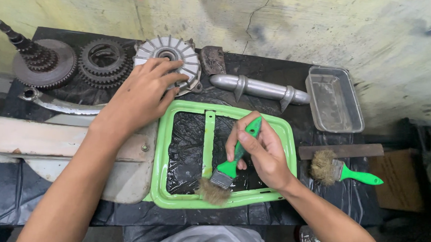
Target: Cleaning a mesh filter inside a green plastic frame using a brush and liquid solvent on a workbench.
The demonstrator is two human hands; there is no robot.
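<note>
Gears (104, 63), metal tray (333, 98) and spare brush (341, 171) ring the green frame (164, 181).

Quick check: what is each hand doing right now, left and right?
Left hand: open, fingers spread on the finned metal hub, not gripping.
Right hand: closed on the green-handled brush, bristles at the green frame.

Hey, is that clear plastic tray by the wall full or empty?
Empty, as far as it shows: the clear plastic tray sits upright, and only its smudged bottom is visible through it, with no parts or pooled liquid inside.
</note>
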